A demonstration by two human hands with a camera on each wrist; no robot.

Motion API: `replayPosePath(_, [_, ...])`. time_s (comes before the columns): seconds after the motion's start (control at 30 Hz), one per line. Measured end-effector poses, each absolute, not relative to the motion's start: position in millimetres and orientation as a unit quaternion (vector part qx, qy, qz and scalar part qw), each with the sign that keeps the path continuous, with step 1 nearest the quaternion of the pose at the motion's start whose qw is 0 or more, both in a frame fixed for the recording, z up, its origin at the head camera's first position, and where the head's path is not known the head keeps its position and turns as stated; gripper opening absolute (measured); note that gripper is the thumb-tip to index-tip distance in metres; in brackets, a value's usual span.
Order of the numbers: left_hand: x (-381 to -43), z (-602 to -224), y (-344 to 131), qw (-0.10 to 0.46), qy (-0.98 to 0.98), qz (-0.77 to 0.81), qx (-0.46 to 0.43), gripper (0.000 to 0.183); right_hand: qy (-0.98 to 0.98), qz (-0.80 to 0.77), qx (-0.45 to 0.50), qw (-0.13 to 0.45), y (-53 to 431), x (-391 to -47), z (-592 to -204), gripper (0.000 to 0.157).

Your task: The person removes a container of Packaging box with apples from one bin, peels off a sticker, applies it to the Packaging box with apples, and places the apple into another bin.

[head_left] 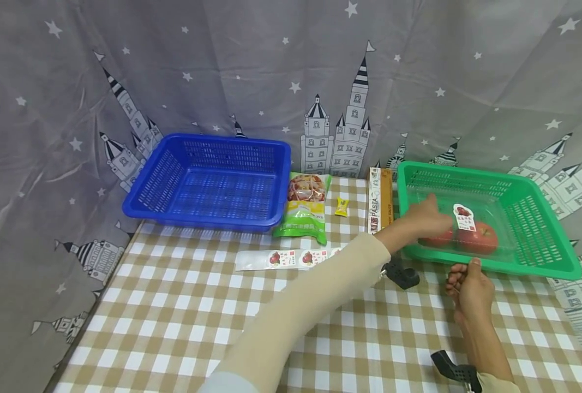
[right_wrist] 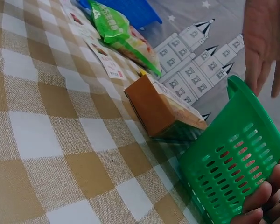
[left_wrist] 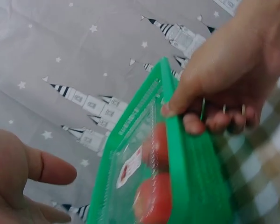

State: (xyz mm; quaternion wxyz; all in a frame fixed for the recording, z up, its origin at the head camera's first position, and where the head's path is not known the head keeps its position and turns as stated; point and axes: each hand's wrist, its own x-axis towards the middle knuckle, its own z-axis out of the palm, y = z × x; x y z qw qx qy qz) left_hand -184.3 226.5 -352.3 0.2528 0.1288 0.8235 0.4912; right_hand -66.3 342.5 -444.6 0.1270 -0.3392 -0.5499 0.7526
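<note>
A green basket [head_left: 546, 229] stands at the right end of the table. In it lies a clear plastic box [head_left: 504, 218] with a fruit sticker [head_left: 465, 217] on top. Red apples [head_left: 478, 238] show through the box. My right hand [left_wrist: 228, 79] grips the basket's near rim, thumb over the edge and fingers curled against the outer wall. Over the basket's left part reaches my left hand [head_left: 425, 219], partly covering one apple in the head view. Its fingers look extended in the right wrist view, with nothing held.
Left of the green basket are a pasta box [head_left: 380, 199], a small yellow packet [head_left: 341, 207] and a green-and-yellow food bag [head_left: 306, 204]. A blue basket [head_left: 207, 218] stands farther left. The strip of fruit stickers [head_left: 266, 260] lies in front, partly behind the left sleeve.
</note>
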Motion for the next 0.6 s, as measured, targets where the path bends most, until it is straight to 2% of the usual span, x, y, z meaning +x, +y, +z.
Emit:
replayPosePath(0.13, [-198, -345, 198, 0.225, 0.835, 0.470, 0.176, 0.076, -0.566, 0.746, -0.333, 0.113, 347, -68, -444, 0.056])
replayPosePath(0.3, [-221, -338, 128, 0.164, 0.864, 0.414, 0.235, 0.067, -0.664, 0.674, -0.318, 0.053, 356, -68, -437, 0.058])
replayPosePath(0.4, [-226, -335, 73, 0.070, 0.903, 0.341, 0.251, 0.063, -0.768, 0.567, -0.296, 0.034, 358, -62, -431, 0.059])
replayPosePath(0.5, [-219, -337, 19, -0.014, 0.928, 0.289, 0.236, 0.060, -0.864, 0.432, -0.246, 0.080, 355, -55, -426, 0.056])
replayPosePath(0.6, [-202, -348, -31, -0.063, 0.943, 0.247, 0.213, 0.059, -0.915, 0.314, -0.162, 0.194, 345, -52, -420, 0.041])
